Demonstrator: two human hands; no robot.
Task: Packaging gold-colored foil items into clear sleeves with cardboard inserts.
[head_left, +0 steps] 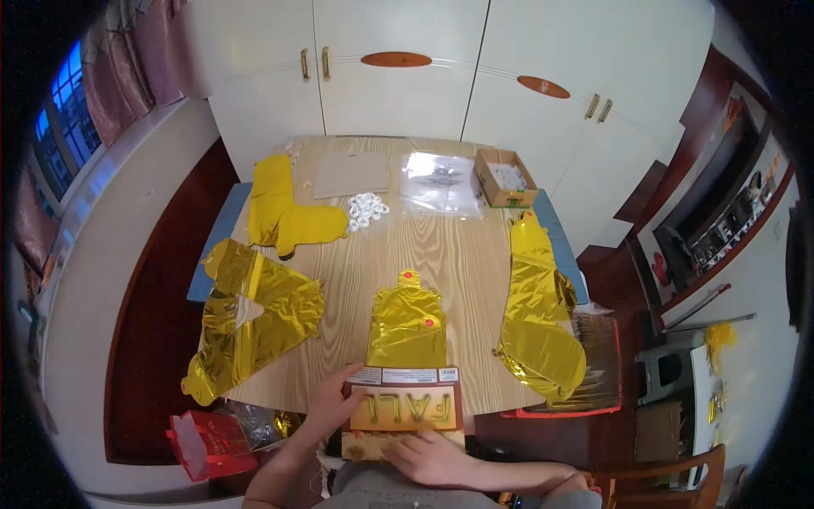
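A printed cardboard card (405,411) in orange and brown, with pictured gold letters, lies at the table's near edge close to my body. My left hand (335,397) grips its left edge near the top corner. Across the card's lower part lies my right hand (431,458), its fingers bent over the cream, leaf-patterned section. What the right fingertips press on is partly hidden. Just beyond the card is a flat gold foil balloon (409,327) with two small red stickers; the card's top edge meets or covers its near end.
More flat gold foil balloons lie left (263,310), far left (288,208) and right (538,318). White rings (366,211), a cardboard sheet (350,176), clear plastic bags (441,182) and an open box (507,180) are at the back. A red bag (212,445) stands below left.
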